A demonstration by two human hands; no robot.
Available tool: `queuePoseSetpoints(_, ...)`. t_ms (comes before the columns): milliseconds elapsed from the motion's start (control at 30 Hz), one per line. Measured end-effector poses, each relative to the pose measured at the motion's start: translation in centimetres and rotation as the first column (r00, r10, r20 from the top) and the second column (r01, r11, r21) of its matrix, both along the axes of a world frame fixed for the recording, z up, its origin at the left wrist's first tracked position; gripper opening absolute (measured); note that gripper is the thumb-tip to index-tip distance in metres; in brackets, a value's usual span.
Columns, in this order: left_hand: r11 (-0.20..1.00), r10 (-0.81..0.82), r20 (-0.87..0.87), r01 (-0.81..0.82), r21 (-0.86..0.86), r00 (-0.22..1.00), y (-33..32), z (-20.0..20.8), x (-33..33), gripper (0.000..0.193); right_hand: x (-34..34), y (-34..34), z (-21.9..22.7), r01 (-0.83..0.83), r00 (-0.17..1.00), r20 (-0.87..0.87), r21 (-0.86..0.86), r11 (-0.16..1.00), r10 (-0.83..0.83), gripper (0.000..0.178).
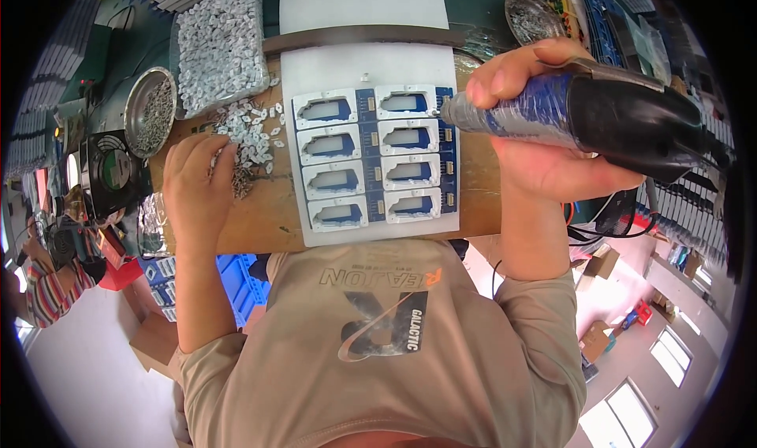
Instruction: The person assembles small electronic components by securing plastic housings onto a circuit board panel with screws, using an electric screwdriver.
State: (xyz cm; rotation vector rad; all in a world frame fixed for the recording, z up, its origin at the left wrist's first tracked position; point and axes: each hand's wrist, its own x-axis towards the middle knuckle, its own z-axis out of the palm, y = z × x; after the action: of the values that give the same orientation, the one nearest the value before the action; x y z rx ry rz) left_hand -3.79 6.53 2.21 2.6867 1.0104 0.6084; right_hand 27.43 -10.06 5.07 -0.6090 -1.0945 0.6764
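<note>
My right hand (544,125) is wrapped round an electric screwdriver (544,109) with a black rear end and a taped, blue-grey body. It lies nearly level, its tip pointing left at the upper right white plastic frame (406,101). Several such frames sit in two columns on blue circuit boards (448,164), on a white board (315,239). My left hand (197,176) is at the left, fingers bent and closed at the edge of a pile of small screws (241,181) and small white plastic parts (251,128). What its fingertips hold, if anything, is hidden.
A bag heaped with white parts (221,46) lies at the back left, beside a metal bowl of screws (154,113) and a black fan (110,172). A dark bar (363,36) crosses the white board. Another metal dish (532,18) stands at the back right. Another person's striped sleeve (59,294) shows far left.
</note>
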Motion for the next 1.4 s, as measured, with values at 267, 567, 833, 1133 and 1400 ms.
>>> queuePoseSetpoints(267,0.996,-0.06,0.022,0.061,-0.068,0.998,-1.2,-0.1,0.8,0.012,0.0,0.1,-0.6,0.042,0.996,-0.086,0.017,0.999,-0.04,0.121)
queuePoseSetpoints(567,0.988,-0.135,0.059,0.139,-0.07,0.989,-1.4,-0.5,2.8,0.012,0.4,0.2,0.0,0.014,0.999,0.031,0.0,1.0,-0.014,0.121)
queuePoseSetpoints(833,0.986,-0.162,0.017,0.162,-0.037,0.987,-1.3,-1.2,3.6,0.011,0.1,0.4,0.3,-0.013,1.0,-0.015,0.02,1.0,0.014,0.12)
queuePoseSetpoints(1133,0.985,-0.172,-0.001,0.172,0.008,0.985,-1.0,-1.6,3.9,0.011,0.5,0.6,-0.1,-0.009,0.994,0.114,0.038,0.999,0.004,0.121)
queuePoseSetpoints(1400,0.982,-0.182,-0.003,0.182,0.048,0.983,-0.7,-1.9,3.9,0.012,0.2,0.4,0.0,0.011,0.996,0.088,0.032,0.999,-0.014,0.123)
